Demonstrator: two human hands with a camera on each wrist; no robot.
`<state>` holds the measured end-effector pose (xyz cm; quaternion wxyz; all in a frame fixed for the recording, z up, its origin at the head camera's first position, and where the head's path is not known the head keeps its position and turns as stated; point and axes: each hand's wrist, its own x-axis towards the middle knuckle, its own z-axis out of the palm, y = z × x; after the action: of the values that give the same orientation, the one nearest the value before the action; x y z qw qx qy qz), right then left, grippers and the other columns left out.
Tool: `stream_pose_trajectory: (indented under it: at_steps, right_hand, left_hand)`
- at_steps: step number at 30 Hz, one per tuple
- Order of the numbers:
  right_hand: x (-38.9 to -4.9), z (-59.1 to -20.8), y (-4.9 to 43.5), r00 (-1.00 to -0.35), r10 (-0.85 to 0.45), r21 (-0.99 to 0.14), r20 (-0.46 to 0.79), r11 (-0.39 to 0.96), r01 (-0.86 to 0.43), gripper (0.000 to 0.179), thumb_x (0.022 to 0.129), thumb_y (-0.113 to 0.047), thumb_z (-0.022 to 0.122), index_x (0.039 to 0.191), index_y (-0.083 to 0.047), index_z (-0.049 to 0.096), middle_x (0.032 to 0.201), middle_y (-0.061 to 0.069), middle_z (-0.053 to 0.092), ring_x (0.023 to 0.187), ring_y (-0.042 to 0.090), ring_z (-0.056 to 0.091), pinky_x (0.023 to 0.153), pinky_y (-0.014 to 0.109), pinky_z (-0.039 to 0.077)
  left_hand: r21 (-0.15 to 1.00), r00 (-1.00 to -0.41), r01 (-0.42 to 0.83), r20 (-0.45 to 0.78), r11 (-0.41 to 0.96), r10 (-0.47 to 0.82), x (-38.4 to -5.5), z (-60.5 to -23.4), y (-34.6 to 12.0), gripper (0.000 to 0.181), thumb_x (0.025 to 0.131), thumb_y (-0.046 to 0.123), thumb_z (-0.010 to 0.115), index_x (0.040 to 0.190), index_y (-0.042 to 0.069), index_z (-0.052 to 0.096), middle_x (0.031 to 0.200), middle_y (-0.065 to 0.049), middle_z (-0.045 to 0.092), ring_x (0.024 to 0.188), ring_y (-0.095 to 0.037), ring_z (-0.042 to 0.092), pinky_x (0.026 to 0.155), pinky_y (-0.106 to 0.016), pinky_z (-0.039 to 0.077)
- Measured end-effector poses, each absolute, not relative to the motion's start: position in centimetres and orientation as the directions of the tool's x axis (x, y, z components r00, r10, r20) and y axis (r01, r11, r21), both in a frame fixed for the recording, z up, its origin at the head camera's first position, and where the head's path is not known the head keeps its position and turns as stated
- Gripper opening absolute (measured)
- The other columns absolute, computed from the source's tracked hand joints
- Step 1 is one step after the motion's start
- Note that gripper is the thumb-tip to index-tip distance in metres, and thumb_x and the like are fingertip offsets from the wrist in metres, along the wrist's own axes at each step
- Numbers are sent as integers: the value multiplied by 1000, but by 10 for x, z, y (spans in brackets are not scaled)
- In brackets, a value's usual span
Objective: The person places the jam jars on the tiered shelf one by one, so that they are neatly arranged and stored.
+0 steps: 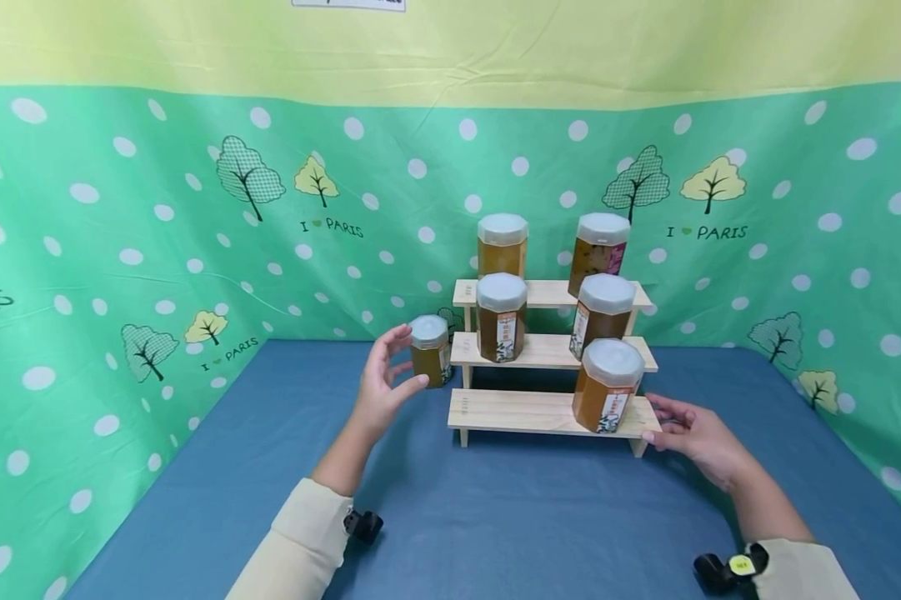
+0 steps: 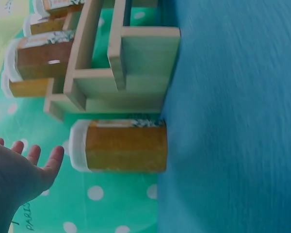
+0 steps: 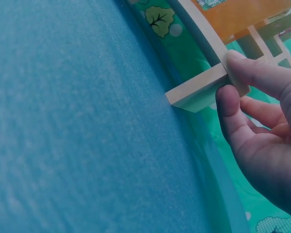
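A honey jar [image 1: 431, 354] with a whitish lid stands upright on the blue cloth, just left of a three-step wooden display rack [image 1: 510, 412]. My left hand [image 1: 387, 379] is beside that jar with its fingers spread. In the left wrist view a gap shows between the fingertips [image 2: 56, 154] and the jar's lid [image 2: 78, 145]. With thumb and finger, my right hand [image 1: 693, 437] pinches the right end of the rack's lowest step. The right wrist view shows the thumb against the step's end board [image 3: 196, 90].
On the rack's lowest step, at the right, stands an amber jar [image 1: 608, 387]. The middle step bears two darker jars, left [image 1: 501, 321] and right [image 1: 603, 312]. Two more stand on top, left [image 1: 502, 246] and right [image 1: 598, 254]. A green dotted curtain [image 1: 390, 175] hangs behind.
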<state>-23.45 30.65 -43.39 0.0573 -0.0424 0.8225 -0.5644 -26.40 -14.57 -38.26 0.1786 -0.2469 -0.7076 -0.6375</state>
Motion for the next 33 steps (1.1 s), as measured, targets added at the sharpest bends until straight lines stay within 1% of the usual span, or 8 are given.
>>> stream_pose_trajectory:
  at_steps: [3, 10, 16, 20, 24, 28, 31, 33]
  right_hand:
    - [-234, -433, 306, -990, -136, -932, -49, 363, -3, 81, 87, -14, 75, 149, 7, 28, 128, 27, 48, 90, 16, 61, 74, 32, 56]
    - [-234, -433, 306, -988, -145, -931, -52, 364, -5, 81, 87, -14, 75, 150, 6, 28, 128, 27, 47, 90, 17, 60, 75, 31, 56]
    - [-233, -433, 306, -989, -135, -928, -55, 373, 1, 82, 87, -14, 75, 150, 6, 28, 126, 26, 48, 89, 18, 60, 74, 31, 56]
    - [-233, -433, 306, -990, -132, -927, -54, 375, 0, 81, 87, -14, 75, 150, 6, 28, 126, 26, 48, 89, 18, 59, 74, 30, 56]
    - [-233, -433, 306, -990, -133, -928, -51, 373, -3, 81, 87, -14, 75, 150, 6, 28, 126, 26, 48, 89, 17, 60, 74, 31, 56]
    - [-233, -432, 306, -989, -138, -929, -47, 369, -7, 80, 87, -14, 75, 150, 6, 28, 127, 27, 48, 90, 17, 60, 74, 31, 56]
    - [-233, -432, 306, -989, -139, -930, -47, 367, -8, 80, 88, -14, 74, 150, 6, 28, 128, 27, 47, 90, 16, 60, 74, 31, 56]
    - [-233, -432, 306, -989, -140, -930, -47, 367, -7, 80, 88, -14, 74, 150, 6, 29, 128, 27, 47, 90, 16, 60, 74, 31, 56]
  left_hand:
    - [831, -835, 548, 538, 92, 117, -268, -386, -151, 73, 85, 0, 69, 147, -2, 31, 151, -19, 33, 137, -43, 29, 106, -61, 32]
    - [880, -886, 463, 457, 102, 77, -276, -393, -161, 75, 87, 1, 68, 150, -1, 27, 154, -17, 29, 142, -34, 25, 111, -58, 26]
    - [912, -918, 395, 388, 113, 81, -275, -386, -165, 78, 88, 4, 69, 152, -1, 24, 156, -18, 25, 144, -34, 20, 112, -57, 23]
    - [921, -931, 363, 351, 142, 105, -271, -378, -165, 82, 87, 4, 71, 152, -2, 22, 157, -21, 21, 144, -36, 18, 112, -59, 23]
    - [926, -942, 332, 317, 177, 110, -271, -376, -164, 85, 85, 2, 73, 153, 0, 21, 158, -20, 19, 145, -36, 17, 111, -58, 25]
    - [918, -938, 346, 334, 191, 94, -288, -392, -168, 86, 84, 6, 76, 154, 3, 24, 159, -16, 21, 145, -34, 19, 112, -57, 25]
    - [906, -930, 367, 361, 211, 66, -301, -405, -171, 85, 83, 10, 78, 153, 6, 30, 158, -12, 25, 144, -32, 22, 113, -54, 26]
    - [897, -924, 379, 378, 227, 48, -307, -410, -171, 84, 82, 11, 80, 151, 5, 33, 157, -12, 28, 144, -31, 25, 112, -52, 28]
